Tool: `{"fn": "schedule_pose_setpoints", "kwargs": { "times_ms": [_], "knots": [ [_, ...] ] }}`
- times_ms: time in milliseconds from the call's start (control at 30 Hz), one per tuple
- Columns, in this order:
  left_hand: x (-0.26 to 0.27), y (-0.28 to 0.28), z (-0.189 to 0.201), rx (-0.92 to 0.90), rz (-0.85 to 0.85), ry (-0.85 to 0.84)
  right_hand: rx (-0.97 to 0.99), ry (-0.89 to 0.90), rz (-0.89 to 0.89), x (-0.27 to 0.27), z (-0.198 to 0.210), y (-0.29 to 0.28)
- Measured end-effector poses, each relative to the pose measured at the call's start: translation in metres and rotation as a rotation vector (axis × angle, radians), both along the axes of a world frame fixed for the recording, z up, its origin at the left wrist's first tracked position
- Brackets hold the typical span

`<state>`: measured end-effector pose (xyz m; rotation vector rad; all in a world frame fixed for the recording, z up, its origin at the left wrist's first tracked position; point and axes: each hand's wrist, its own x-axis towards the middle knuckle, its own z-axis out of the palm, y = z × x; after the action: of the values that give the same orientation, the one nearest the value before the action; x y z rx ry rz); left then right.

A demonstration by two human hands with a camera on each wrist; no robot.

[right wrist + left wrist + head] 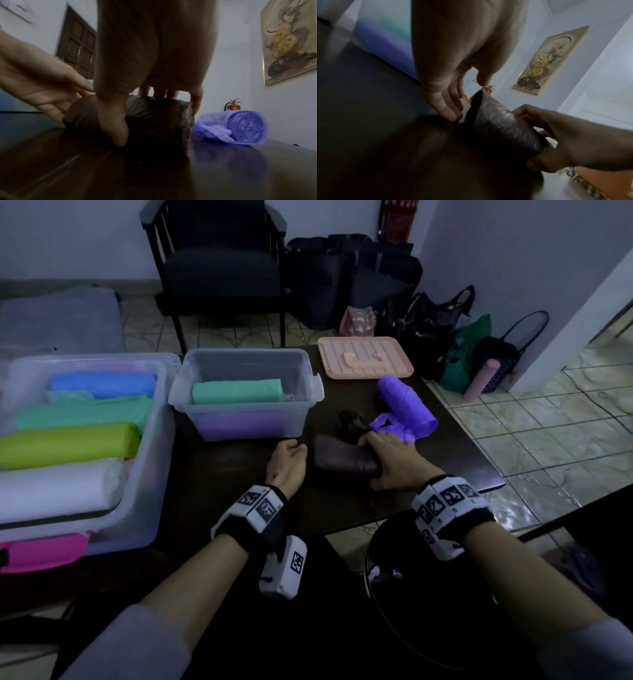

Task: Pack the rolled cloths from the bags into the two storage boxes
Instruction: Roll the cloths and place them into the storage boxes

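Head view: dark roll (346, 461) lies on the table (239, 494), just in front of the small storage box (246, 395) with a green roll (237, 391) inside. Right hand (394, 463) curls over its right end, thumb on the near side. Left hand (287, 465), fingers loosely spread, sits at its left end; touching or not, can't tell. Purple roll (406, 404) is right of that box.

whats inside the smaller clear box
A green roll lies across the smaller clear box, on top of something purple seen through the wall; what that is stays unclear.
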<state>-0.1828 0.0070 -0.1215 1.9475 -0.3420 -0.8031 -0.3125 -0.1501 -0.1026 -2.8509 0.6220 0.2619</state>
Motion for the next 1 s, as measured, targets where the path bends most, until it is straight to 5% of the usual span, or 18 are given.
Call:
{"fn": "schedule_pose_setpoints", "kwargs": {
  "times_ms": [200,500,700,833,1000],
  "knots": [
    [0.006,-0.018,-0.002,0.063,-0.225,-0.050,-0.107,-0.021,0.067,-0.003,0.003,0.011],
    [0.002,-0.017,0.004,0.083,-0.254,-0.077,-0.301,-0.114,0.017,-0.004,-0.001,0.017],
    [-0.001,-0.023,0.004,-0.134,0.016,0.321,-0.308,-0.267,0.122,0.001,-0.016,0.035],
    [0.000,-0.028,0.020,-0.255,0.027,0.408,-0.104,-0.515,-0.045,0.006,0.000,0.024],
    [-0.005,-0.030,0.017,-0.146,0.043,0.366,0.477,-0.978,-0.589,0.008,0.029,0.013]
  ]
}}
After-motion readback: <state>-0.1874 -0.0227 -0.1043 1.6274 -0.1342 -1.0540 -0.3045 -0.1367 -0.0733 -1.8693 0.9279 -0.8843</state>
